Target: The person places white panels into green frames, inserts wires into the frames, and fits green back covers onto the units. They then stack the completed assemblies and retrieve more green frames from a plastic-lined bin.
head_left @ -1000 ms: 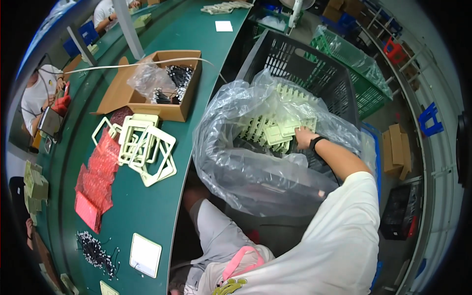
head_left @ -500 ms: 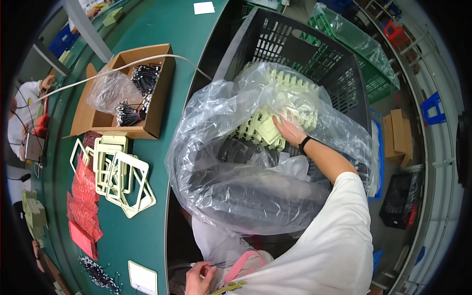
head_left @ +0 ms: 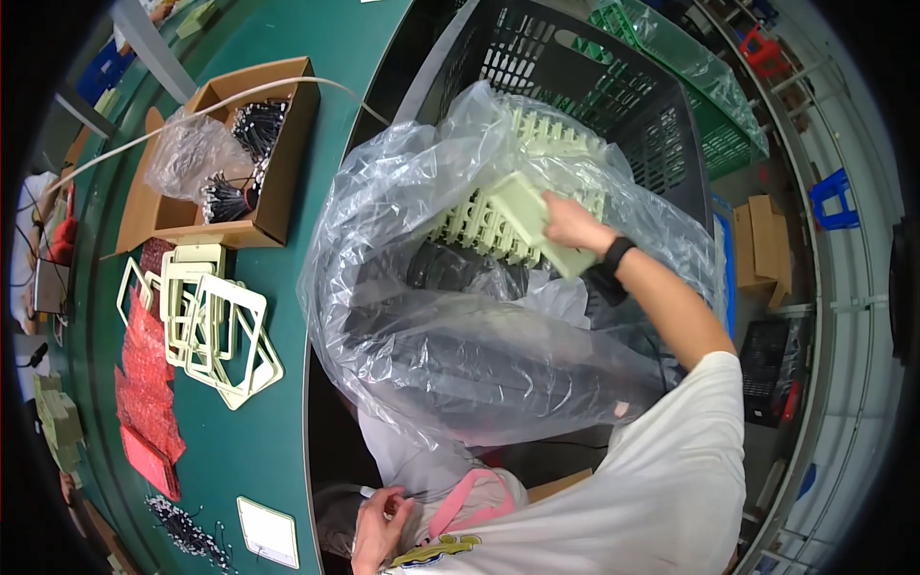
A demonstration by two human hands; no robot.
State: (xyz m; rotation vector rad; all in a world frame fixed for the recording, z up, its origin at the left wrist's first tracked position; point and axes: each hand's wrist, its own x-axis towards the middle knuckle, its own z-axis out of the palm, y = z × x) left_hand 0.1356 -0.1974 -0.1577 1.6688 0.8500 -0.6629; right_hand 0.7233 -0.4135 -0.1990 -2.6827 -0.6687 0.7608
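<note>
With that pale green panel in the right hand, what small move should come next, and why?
Probably lift the panel up, clear of the clear bag: the right hand holds it by an edge, tilted over the rows of pale green parts, and the bag's loose folds nearby might snag it.

Some fingers of the right hand [head_left: 575, 226] were hidden at a pale green panel [head_left: 520, 209]. The lower edge cut off the left hand [head_left: 380, 525] at the wrist; whether it pinched anything was too small to tell. A clear plastic bag [head_left: 470, 374] veiled pale stacked parts [head_left: 479, 230], and the upper edge cropped a black crate [head_left: 628, 81].
</note>
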